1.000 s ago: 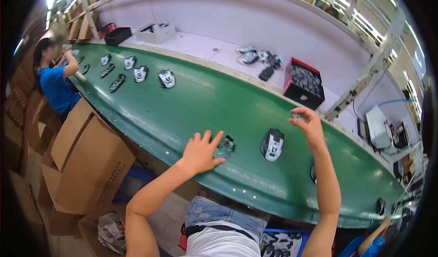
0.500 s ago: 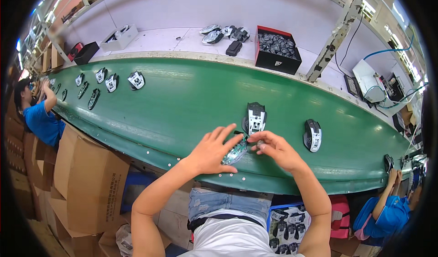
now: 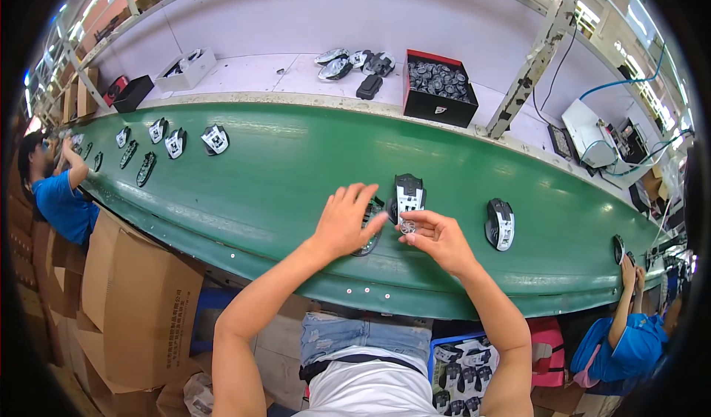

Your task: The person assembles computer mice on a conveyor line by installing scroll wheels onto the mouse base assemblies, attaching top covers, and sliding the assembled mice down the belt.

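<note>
Less apart now | left hand (image 3: 342, 222) at board (image 3: 375, 209) | right hand (image 3: 442, 242) holds wheel (image 3: 407, 227)

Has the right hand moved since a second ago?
Yes: the right hand has moved away from the red-lined box, toward the left hand.

Pale wall (image 3: 311, 17) behind long green worktop (image 3: 296, 172); chipped white post (image 3: 536, 55).

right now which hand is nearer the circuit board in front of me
Left. The left hand partly covers the circuit board; the right hand is off to its right, holding a disc.
</note>
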A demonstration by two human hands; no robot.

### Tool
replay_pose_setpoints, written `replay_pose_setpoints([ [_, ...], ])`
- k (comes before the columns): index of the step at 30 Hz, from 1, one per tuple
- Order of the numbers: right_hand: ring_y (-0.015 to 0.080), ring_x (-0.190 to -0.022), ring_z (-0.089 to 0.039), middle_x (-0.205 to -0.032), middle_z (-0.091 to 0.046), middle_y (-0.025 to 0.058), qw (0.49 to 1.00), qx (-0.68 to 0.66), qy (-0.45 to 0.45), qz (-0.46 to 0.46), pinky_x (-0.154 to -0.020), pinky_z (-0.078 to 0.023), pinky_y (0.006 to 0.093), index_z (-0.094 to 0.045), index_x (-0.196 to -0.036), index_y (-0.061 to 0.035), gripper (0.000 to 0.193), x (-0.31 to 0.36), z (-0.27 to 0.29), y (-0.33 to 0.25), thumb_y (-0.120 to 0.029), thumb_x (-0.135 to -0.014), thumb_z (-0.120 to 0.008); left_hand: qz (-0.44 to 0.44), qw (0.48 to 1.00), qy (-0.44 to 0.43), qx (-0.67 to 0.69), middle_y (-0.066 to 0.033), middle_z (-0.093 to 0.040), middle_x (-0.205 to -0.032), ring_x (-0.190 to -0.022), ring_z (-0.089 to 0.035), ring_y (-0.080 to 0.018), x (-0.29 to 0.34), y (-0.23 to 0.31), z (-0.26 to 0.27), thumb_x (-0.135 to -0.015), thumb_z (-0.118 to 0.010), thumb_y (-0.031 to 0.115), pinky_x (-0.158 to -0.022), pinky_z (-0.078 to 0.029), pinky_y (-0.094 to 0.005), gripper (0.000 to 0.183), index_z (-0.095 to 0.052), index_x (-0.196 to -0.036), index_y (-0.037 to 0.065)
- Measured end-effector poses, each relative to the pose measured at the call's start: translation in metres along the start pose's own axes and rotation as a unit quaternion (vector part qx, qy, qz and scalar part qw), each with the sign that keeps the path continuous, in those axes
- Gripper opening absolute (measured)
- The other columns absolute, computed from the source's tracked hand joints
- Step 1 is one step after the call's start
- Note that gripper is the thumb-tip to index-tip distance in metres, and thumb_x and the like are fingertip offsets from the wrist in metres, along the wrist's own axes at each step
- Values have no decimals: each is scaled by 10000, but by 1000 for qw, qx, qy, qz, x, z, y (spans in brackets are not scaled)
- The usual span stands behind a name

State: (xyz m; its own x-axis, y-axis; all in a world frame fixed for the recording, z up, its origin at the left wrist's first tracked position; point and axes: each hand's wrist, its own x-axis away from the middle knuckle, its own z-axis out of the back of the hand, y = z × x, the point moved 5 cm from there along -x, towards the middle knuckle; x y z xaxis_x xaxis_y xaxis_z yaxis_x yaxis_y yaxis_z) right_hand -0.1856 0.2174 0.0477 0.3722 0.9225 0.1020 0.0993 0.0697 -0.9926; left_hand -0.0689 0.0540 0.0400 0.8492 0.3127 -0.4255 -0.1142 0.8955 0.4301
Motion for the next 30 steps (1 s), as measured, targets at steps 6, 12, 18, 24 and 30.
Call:
replay_pose_setpoints([
  [6,143,-848,-673,-1021,-674,89,975,200,37,86,-761,-564,274,-637,-1242,-9,384,-12,-5,-5,-12,-864,-709,24,987,114,107,-163,-631,-1084,-1004,-586,-350,-47,-70,13,-923,-620,221,-892,-474,-442,289,-605,-1143,34],
  [12,221,-781,-662,-951,-630,116,889,393,73,225,-718,-556,312,-646,-1180,-8,350,-32,-22,-28,-34,-837,-715,-17,988,-58,140,-149,-592,-1248,-1208,-523,-319,-32,-74,8,-828,-746,378,-1042,-400,-440,574,-577,-1282,71],
  [18,245,-791,-666,-907,-647,116,863,446,83,224,-709,-546,356,-642,-1091,-18,288,-52,-38,-26,-52,-821,-735,-67,971,-207,97,-164,-354,-1536,-1473,-210,-395,-19,-55,7,-591,-865,585,-1183,-208,-523,1072,-437,-1453,112],
  [24,297,-781,-659,-908,-655,132,826,502,92,239,-690,-533,402,-650,-1066,-10,300,-57,-44,-27,-77,-795,-759,-81,972,-205,76,-174,-309,-1555,-1473,-179,-434,-15,-46,-2,-561,-878,575,-1196,-177,-555,1046,-469,-1402,107],
  [30,281,-757,-673,-871,-655,117,813,531,111,210,-677,-538,371,-667,-1010,-10,268,-61,-47,-23,-77,-775,-776,-81,975,-189,81,-162,-314,-1554,-1476,-184,-426,-14,-45,1,-571,-889,552,-1195,-183,-557,1002,-481,-1378,121],
])
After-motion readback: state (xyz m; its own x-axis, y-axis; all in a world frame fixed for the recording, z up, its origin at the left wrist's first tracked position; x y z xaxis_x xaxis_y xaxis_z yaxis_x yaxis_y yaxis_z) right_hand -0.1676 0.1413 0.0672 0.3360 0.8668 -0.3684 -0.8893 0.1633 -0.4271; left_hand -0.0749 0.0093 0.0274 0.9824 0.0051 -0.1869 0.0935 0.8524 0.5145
